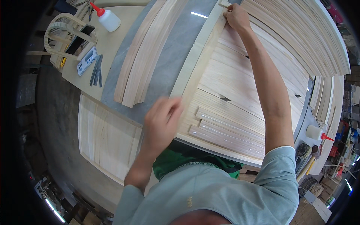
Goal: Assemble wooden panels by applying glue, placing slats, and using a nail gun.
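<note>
Far ahead, my right hand (236, 17) is closed, its fingertips bent down at the far left corner of a pale wooden frame (189, 71). What those fingers pinch is hidden. Beside the near part of the frame's left rail hovers my left hand (163, 120), its fingers curled and smeared by motion. Inside the frame lie wide wooden panels (217, 77) with small dark marks. Several narrow wooden strips (228, 131) with shiny lines along them rest on the panel nearest me.
Long boards (144, 56) lie on the grey tabletop (165, 71) to the left. Beyond them are a white red-tipped bottle (109, 20), a small device (87, 60) and dark strips (96, 71). Stacked slats (296, 33) fill the far right; another bottle (314, 132) lies near my right elbow.
</note>
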Demonstrator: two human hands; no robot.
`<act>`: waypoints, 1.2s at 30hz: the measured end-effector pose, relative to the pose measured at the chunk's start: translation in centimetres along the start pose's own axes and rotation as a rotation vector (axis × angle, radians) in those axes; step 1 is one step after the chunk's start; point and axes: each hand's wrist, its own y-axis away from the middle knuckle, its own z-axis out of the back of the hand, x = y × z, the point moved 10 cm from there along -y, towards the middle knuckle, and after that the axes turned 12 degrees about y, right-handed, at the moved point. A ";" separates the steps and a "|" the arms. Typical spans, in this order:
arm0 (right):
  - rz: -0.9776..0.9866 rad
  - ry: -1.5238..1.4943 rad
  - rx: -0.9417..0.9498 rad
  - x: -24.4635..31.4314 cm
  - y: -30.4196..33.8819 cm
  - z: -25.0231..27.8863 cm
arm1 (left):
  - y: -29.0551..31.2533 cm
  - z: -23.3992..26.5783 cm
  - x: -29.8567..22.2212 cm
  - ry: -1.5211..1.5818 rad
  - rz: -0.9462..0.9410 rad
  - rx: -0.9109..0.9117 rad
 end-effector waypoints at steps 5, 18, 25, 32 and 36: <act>-0.033 -0.017 -0.021 -0.4 -0.2 0.0 | -14.3 -9.1 -1.7 -0.182 -0.429 -0.006; 0.081 -0.106 0.035 -6.9 13.4 10.2 | -20.7 -13.5 1.9 -0.662 -0.482 -0.037; -0.670 0.162 -0.373 -29.7 42.0 29.9 | -21.6 -14.6 2.5 -0.645 -0.527 0.048; -0.842 0.385 -0.045 -36.0 54.5 28.1 | -21.8 -14.4 2.4 -0.606 -0.569 0.017; -0.858 0.435 -0.111 -37.5 54.1 27.3 | -21.6 -14.8 2.6 -0.801 -0.525 0.042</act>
